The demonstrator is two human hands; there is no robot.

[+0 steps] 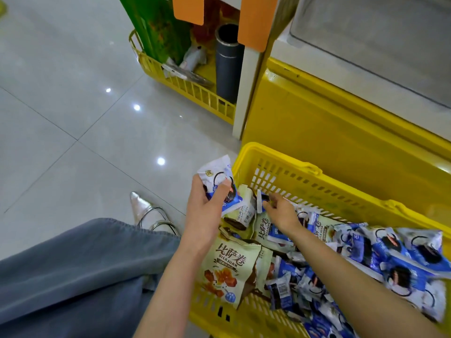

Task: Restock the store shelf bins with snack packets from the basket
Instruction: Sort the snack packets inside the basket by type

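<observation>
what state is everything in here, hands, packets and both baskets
left hand, grips blue-white packets, beside the front basket's left rim
right hand, reaching into the front basket, fingertips at a small blue packet, grip unclear
front basket, on the floor, holding many packets
beige packet, lying at the front basket's near-left side
back basket, on the floor, a dark tube standing in it

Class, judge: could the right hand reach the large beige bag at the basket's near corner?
Probably yes: the right hand is inside the basket, and the beige bag lies uncovered on top, nearer the person.
</observation>
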